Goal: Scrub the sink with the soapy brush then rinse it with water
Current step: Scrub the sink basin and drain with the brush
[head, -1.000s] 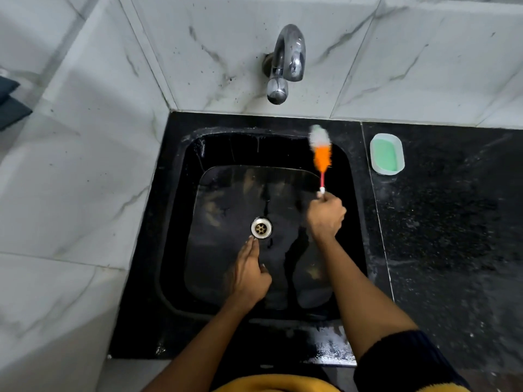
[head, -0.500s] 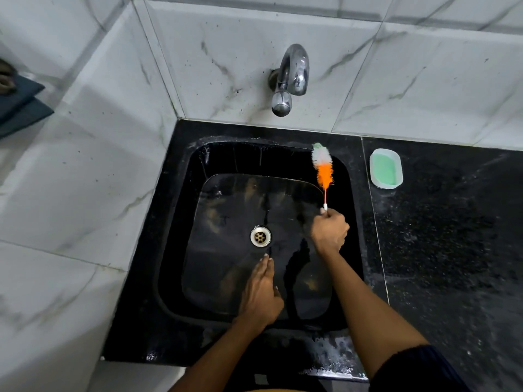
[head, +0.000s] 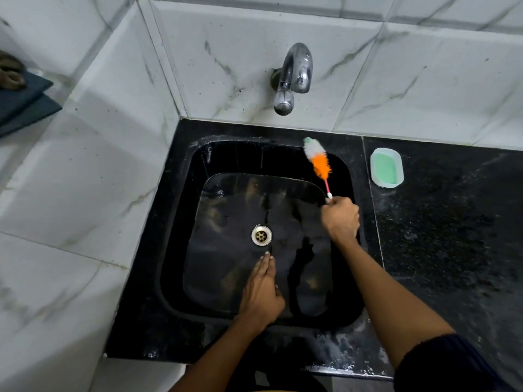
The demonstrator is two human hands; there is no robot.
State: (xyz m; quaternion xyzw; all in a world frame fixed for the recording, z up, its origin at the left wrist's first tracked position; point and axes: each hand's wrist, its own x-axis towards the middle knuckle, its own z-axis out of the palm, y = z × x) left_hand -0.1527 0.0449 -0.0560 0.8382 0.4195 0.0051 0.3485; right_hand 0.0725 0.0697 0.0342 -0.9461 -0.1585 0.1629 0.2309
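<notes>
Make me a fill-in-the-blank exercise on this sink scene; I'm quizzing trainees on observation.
1. The brush is gripped by the ____ hand.
2. The left hand lies flat with straight fingers pointing toward the ____.
3. The green soap dish stands on the black counter to the ____ of the sink.
4. From the tap, ____ water is running.

Missing words: right; drain; right; no
</notes>
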